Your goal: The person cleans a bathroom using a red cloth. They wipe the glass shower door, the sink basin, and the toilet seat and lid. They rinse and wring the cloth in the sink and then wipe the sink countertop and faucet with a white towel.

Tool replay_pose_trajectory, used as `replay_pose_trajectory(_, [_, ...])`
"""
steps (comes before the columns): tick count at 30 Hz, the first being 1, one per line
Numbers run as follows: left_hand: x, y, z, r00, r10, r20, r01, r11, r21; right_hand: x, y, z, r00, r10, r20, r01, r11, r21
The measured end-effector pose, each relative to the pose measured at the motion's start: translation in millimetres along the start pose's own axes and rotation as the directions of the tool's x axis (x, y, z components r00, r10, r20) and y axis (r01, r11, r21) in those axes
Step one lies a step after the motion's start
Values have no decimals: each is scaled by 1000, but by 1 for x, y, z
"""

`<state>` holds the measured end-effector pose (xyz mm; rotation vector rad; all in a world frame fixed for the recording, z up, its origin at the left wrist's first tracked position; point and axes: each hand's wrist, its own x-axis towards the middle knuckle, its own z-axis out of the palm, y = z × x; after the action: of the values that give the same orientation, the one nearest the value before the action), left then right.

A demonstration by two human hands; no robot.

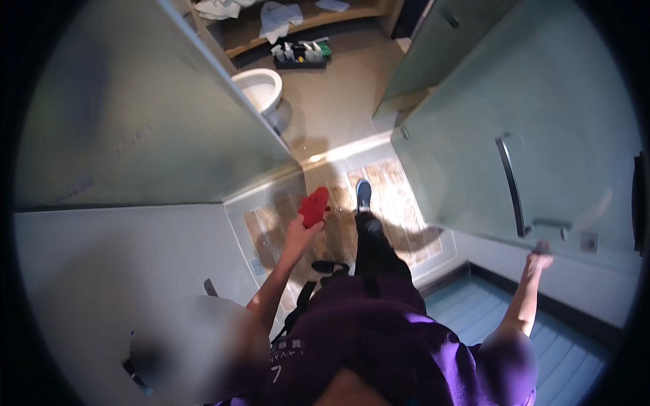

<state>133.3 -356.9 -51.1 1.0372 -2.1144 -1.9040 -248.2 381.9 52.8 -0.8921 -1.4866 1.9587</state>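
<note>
My left hand grips a crumpled red cloth above the tiled floor in front of my body. To the far right, my right hand is at the upright edge of a frosted glass door, close to its long dark handle. Its fingers are curled at that edge and look blurred, partly behind the glass. My dark shoe stands on the brown tiles below.
A frosted glass panel stands at left, a raised sill across the opening. Beyond are a white toilet, a black caddy of bottles and a wooden shelf with white cloths. A blue slatted surface lies at lower right.
</note>
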Motion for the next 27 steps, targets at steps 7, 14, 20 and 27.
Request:
replay_pose_trajectory(7, [116,57,32,992,9,-125,11,987,158,102,86,-4,904,-420,-81,397,894,-208])
replay_pose_trajectory(14, [250,109,96,993,12,-121,-1,996,88,99,51,-20,947,-243,210,184,-129,-975])
replay_pose_trajectory(20, [348,215,109,987,130,-98,-144,977,-156,-68,202,88,755,644,121,130,34,-991])
replay_pose_trajectory(27, [497,276,109,986,153,-61,-147,984,99,-250,311,456,39,759,650,356,598,-719])
